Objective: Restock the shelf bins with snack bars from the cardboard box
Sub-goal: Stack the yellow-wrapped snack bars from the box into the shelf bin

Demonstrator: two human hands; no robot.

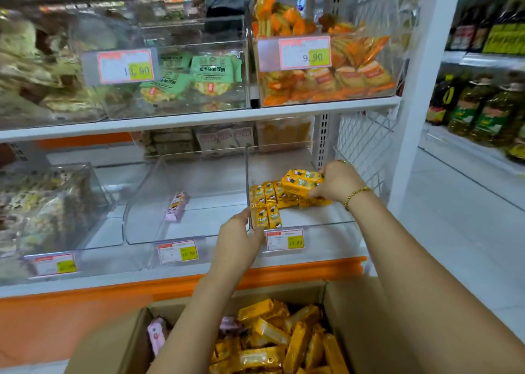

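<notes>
On the shelf (335, 250), the bin (324, 221) holds few bars (268, 200); right hand (338, 183) grips several more, left hand (237, 240) touches its rim, grip unclear; box (284, 292) looks mostly full.

Bright, even light; left side motion-blurred; wide-angle bending at edges.

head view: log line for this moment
right hand grips yellow bars in right bin | left hand touches its corner | cardboard box holds more
</notes>
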